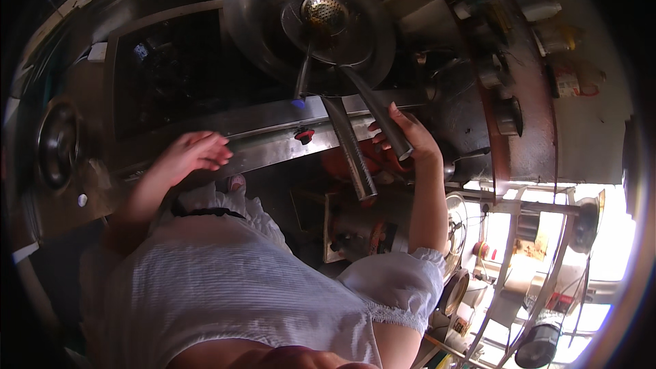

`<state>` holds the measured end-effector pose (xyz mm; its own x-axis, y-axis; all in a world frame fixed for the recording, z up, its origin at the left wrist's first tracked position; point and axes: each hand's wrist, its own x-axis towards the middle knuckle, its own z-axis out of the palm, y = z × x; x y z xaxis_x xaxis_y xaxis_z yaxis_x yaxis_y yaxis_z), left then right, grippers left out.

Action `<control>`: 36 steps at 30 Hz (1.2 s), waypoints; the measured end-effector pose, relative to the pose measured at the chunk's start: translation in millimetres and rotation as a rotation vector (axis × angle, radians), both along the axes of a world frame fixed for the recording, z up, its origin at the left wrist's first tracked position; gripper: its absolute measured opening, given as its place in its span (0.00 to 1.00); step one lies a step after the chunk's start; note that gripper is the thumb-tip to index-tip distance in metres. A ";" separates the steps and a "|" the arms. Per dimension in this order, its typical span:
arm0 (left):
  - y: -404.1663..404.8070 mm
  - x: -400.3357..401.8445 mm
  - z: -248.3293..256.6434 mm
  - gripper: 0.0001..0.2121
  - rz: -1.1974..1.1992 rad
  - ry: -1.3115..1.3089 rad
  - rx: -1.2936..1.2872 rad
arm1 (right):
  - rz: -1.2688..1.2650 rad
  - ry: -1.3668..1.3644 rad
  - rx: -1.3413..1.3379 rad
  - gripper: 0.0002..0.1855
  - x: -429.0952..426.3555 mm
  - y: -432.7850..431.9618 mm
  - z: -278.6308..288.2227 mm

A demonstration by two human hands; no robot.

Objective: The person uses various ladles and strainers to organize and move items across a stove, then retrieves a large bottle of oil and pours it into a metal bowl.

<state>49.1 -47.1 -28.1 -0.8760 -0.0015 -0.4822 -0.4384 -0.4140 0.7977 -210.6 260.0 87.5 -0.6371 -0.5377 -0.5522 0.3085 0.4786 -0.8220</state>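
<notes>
A large metal wok (251, 25) sits on the stove before me, its ribbed tubular handle (348, 148) pointing towards me. Inside it rests a perforated skimmer (324, 9); a thin handle with a blue tip (299, 103) leans out over the rim. Another tubular metal handle (376, 107) runs from inside the wok across my right hand (417, 138). The fingers of that hand curl behind this handle and the thumb stands off to its right; whether they grip it is unclear. My left hand (200, 151), empty and loosely bent, hovers by the stove's front edge, slightly blurred.
A red knob (305, 136) projects from the stove's metal front (266, 151). At the left lies a round metal lid or pan (59, 146). Bottles and jars (556, 41) line the right side. Lower right, a metal rack (512, 246) holds kitchenware near a fan (455, 220).
</notes>
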 end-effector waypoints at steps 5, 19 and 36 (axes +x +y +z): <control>40.8 -82.4 30.4 0.23 -0.028 -0.103 0.159 | 0.042 -0.204 -0.091 0.20 -6.6 2.6 -9.6; 65.9 -125.1 53.7 0.24 0.018 -0.196 0.183 | -0.005 -0.234 -0.205 0.13 7.1 8.7 -5.2; 52.3 -124.6 81.9 0.14 0.145 0.063 0.195 | 0.058 -0.169 -0.239 0.15 10.9 1.3 15.1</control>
